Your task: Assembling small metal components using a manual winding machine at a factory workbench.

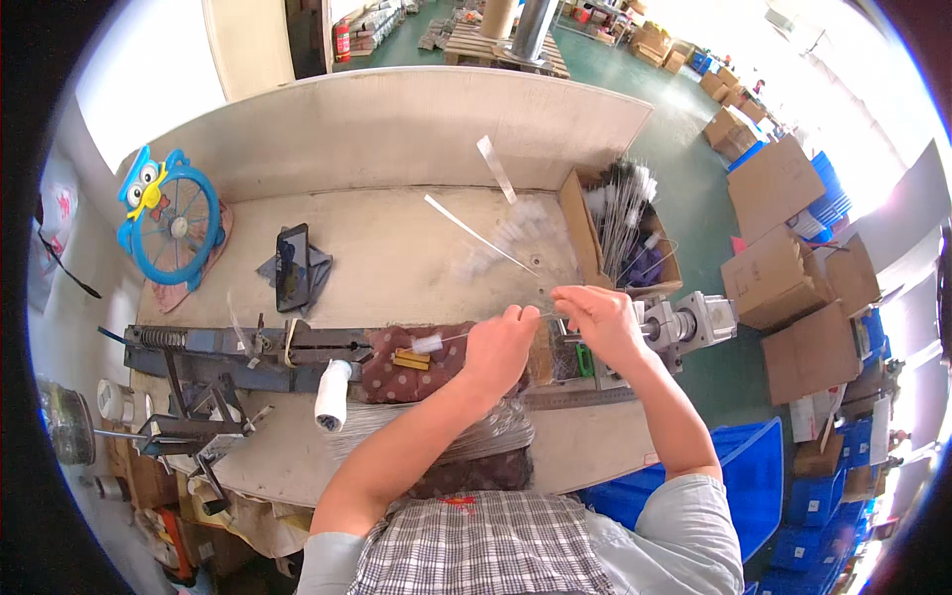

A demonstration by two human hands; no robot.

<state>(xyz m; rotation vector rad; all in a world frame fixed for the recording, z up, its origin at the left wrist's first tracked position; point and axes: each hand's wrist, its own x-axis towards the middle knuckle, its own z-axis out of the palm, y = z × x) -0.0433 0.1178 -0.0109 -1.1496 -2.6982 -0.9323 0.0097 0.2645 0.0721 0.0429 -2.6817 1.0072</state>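
My left hand [501, 349] is closed round the thin wire stem of a small brush. The white bristle head of this wire brush [427, 344] sticks out to the left, above a brown dotted cloth [387, 375]. Close by on the right, my right hand [605, 322] has its fingers pinched together at the stem's other end, beside a metal clamp-like machine part [684, 325]. A yellow block [412, 359] lies on the cloth just below the bristles. Under my left forearm rests a bundle of fine wires [436, 433].
An open carton [585, 233] of wire brushes stands at the back right. A phone [293, 268] lies on a rag, near a blue toy-like fan [213, 233]. A long metal fixture [198, 347] with a white handle [333, 395] spans the left front. A blue bin [759, 476] sits by my right elbow.
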